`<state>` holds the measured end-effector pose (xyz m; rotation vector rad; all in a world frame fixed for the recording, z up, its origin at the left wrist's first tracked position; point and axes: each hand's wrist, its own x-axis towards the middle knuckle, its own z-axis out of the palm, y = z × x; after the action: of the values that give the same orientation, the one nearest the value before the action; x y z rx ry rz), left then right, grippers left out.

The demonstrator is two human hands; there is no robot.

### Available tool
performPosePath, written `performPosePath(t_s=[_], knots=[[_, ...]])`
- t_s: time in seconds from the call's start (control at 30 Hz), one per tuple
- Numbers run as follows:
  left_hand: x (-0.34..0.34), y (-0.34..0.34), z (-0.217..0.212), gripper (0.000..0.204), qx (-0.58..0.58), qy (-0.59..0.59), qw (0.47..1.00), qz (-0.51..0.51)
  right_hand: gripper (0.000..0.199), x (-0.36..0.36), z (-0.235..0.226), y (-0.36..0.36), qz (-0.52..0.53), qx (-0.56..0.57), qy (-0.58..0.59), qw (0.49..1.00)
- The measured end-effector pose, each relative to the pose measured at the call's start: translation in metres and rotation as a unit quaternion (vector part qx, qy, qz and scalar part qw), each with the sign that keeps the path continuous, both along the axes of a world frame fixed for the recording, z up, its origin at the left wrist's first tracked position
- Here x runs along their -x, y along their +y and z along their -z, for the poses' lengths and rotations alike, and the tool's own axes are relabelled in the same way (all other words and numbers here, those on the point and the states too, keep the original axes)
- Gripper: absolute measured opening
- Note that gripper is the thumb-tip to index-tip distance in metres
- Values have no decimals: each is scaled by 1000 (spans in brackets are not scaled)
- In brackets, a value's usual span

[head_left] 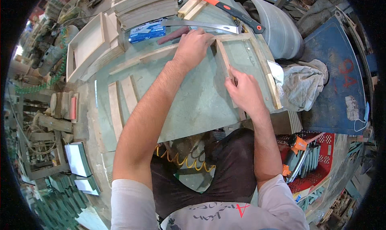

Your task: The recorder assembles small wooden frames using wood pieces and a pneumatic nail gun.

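Left hand [195, 49] curls closed on long wooden strip [159, 54], right hand [244, 89] pinches shorter strip [223, 56], probably steadying their meeting.

Red digits [349, 73] on blue board [325, 101], lettering [241, 210] on shirt [277, 208], blue box [147, 31]

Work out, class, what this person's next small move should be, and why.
Probably the right hand should ease the shorter wooden strip snugly against the long wooden strip: it already grips the shorter one, the left hand is beside their meeting point, well placed to steady it, and whether the joint sits flush cannot be told.
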<state>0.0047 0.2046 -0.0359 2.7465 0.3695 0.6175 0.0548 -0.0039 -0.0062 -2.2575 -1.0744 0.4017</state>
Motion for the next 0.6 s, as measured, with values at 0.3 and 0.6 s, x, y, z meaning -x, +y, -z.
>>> performPosePath(t_s=[0.3, 0.6], knots=[[0, 4, 7, 28, -17, -22, 999, 19, 32, -1, -5, 2, -22, 8, -27, 999], [-3, 10, 6, 27, -29, -31, 999, 23, 30, -5, -10, 6, -28, 56, -32, 998]])
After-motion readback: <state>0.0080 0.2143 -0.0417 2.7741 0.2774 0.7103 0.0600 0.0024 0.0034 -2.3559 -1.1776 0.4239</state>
